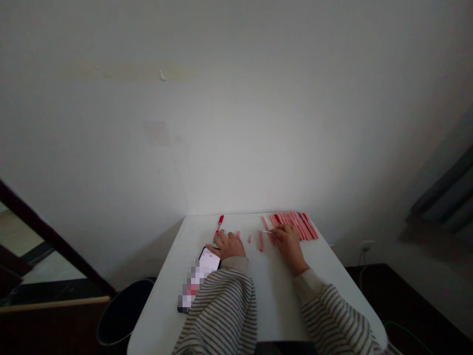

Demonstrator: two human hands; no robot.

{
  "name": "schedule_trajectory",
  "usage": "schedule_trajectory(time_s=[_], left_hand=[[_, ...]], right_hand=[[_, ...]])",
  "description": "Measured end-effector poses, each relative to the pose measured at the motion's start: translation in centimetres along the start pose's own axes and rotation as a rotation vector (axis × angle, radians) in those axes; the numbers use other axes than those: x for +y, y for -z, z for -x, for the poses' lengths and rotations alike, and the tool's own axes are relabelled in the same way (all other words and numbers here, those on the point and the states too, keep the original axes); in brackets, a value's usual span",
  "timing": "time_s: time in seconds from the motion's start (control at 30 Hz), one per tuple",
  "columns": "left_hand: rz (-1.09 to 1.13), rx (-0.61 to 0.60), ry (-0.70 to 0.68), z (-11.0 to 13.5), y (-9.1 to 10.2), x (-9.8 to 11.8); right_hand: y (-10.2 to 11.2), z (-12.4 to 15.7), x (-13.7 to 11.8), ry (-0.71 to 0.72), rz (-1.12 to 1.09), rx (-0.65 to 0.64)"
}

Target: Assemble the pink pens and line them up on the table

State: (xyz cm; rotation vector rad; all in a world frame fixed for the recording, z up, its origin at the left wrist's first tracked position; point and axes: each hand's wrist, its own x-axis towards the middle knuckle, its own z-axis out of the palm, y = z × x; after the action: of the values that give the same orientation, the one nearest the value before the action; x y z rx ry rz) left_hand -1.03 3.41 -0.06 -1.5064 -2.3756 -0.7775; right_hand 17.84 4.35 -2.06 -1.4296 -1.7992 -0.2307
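Observation:
My left hand (pixel 229 246) rests low over the table, its fingers bent and spread. Its fingertips are by the near end of a slim red pen (pixel 220 222); whether they touch it I cannot tell. A thin white stick (pixel 266 231) is pinched in my right hand (pixel 290 246) and points left. Just left of that hand lies a short pink-and-red pen part (pixel 260 241). Between the hands are a small pink piece (pixel 250 238) and another pink piece (pixel 238 234) by my left fingers. Several pink pens (pixel 301 224) lie side by side beyond my right hand.
A phone (pixel 209 261) with a lit screen lies on the white table (pixel 273 305), beside my left wrist. The wall (pixel 244 148) stands at the table's far edge. A dark bin (pixel 123 310) is on the floor to the left, and a wall socket (pixel 367 244) is at the right.

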Motion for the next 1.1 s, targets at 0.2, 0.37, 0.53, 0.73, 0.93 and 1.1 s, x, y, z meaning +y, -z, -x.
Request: schedule_trajectory(time_s=[0.2, 0.37, 0.53, 0.73, 0.93, 1.1], left_hand=[[0.001, 0.003, -0.017, 0.1, 0.2, 0.0], [0.032, -0.009, -0.056, 0.2, 0.4, 0.0], [0.167, -0.027, -0.19, 0.6, 0.6, 0.3], [0.298, -0.058, -0.251, 1.4, 0.3, 0.7], [0.361, -0.079, -0.267, 1.4, 0.4, 0.6], [0.375, -0.102, -0.257, 1.4, 0.5, 0.6]], right_hand=[[-0.1, 0.0, 0.0, -0.004, -0.006, 0.008], [0.2, 0.0, -0.1, -0.003, -0.016, -0.011], [0.3, -0.2, -0.4, 0.015, -0.025, -0.034], [0.6, -0.3, -1.1, 0.015, -0.031, -0.06], [0.9, -0.4, -1.7, 0.018, -0.049, -0.086], [0.9, -0.4, -1.7, 0.024, -0.054, -0.091]])
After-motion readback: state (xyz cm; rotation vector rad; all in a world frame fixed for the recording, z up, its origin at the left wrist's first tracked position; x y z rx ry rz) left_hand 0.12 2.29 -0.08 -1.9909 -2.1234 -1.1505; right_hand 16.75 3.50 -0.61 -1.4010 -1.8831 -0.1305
